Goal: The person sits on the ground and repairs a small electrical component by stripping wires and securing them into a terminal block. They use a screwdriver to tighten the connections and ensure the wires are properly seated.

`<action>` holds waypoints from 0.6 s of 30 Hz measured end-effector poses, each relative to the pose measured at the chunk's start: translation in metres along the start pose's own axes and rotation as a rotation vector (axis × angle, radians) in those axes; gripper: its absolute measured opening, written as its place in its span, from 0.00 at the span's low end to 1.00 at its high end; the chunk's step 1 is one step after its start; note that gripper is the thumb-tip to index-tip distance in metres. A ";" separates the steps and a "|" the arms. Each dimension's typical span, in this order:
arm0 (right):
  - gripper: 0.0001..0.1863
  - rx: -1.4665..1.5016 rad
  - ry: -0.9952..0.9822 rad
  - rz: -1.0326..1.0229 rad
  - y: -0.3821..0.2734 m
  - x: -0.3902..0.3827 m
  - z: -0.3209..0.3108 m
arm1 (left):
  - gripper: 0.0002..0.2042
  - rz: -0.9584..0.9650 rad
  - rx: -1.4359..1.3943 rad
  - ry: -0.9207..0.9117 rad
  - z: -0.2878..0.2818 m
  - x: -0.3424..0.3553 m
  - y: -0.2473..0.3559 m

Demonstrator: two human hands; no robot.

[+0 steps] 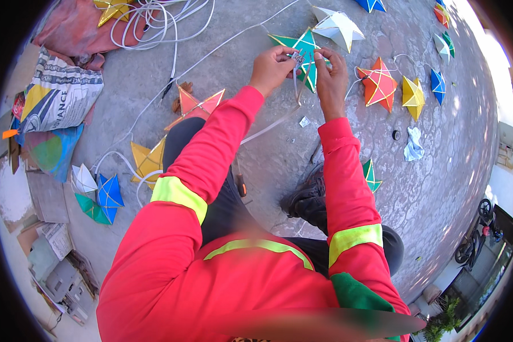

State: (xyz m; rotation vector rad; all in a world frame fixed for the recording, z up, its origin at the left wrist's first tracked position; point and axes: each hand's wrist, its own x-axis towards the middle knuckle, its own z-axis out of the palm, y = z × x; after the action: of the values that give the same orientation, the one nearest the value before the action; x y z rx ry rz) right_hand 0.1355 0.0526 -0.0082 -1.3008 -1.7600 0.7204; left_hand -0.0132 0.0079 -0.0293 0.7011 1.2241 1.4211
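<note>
My left hand (272, 70) pinches a small grey piece (297, 57), perhaps an electrical fitting, at the upper end of a pale cord. Close beside it, my right hand (332, 82) has its thumb and fingers together; what they hold, if anything, is too small to make out. Directly behind both hands lies a green star lantern (305, 44) with gold edging, partly covered by them. A white star lantern (338, 27) is just beyond it. From the hands the pale cord (268, 126) runs down toward my knees.
Red (377, 85), yellow (413, 97) and blue star lanterns (438, 86) lie to the right, joined by white wire. A coil of white cable (154, 23) is at the upper left, near a printed sack (68, 91). A screwdriver (241, 185) lies between my legs.
</note>
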 end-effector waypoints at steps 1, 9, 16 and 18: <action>0.11 -0.081 0.000 -0.123 -0.005 0.003 -0.010 | 0.13 -0.057 -0.063 -0.009 -0.002 0.000 0.001; 0.14 -0.289 -0.395 -0.708 -0.039 0.005 -0.029 | 0.13 -0.127 -0.012 -0.085 -0.007 -0.003 0.013; 0.13 -0.499 -0.136 -0.491 -0.005 0.000 -0.023 | 0.14 -0.179 -0.006 -0.101 -0.005 -0.003 0.013; 0.13 -0.483 -0.136 -0.542 0.003 0.001 -0.023 | 0.14 -0.190 -0.007 -0.114 -0.005 -0.004 0.014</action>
State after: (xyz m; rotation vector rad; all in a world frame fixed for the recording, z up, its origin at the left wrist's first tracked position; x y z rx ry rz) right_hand 0.1570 0.0543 0.0015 -0.9973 -2.3571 0.0753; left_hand -0.0215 0.0045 -0.0173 0.6344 1.1643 1.2125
